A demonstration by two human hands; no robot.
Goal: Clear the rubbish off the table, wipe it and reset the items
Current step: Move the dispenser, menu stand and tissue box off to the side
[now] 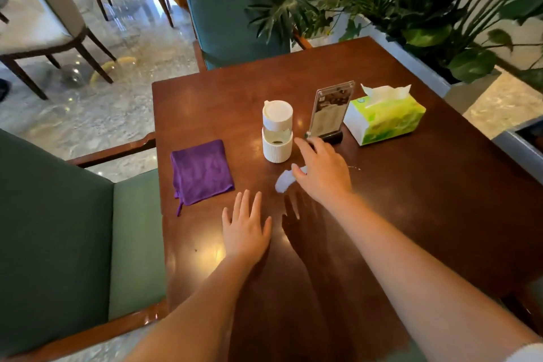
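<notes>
**Two bare hands over a dark wooden table, one reaching for a scrap of white paper**

The person's right hand (321, 169) reaches forward above the table, fingers loosely spread and grasping nothing. Its thumb is at or just over the far end of a small crumpled scrap of white paper (284, 181), which lies on the wood beside the hand; whether skin touches paper cannot be told. The left hand (246, 226) rests flat near the front of the table, palm down, fingers straight and slightly apart, holding nothing.

Both are over a square, glossy, dark brown wooden table (411, 214). Just beyond the paper scrap stands a white ribbed cup with a clear middle band and white lid (277, 134), upright. To its right, just past the right hand's fingertips, a clear acrylic sign holder on a black base (330, 113) stands tilted slightly back. Right of that lies a green and white tissue box (385, 117) with a white tissue sticking up. On the left side of the table a folded purple cloth (201, 172) lies flat.

A green upholstered chair (229, 9) faces the far edge, and leafy green plants (411, 3) fill a planter to the right.
</notes>
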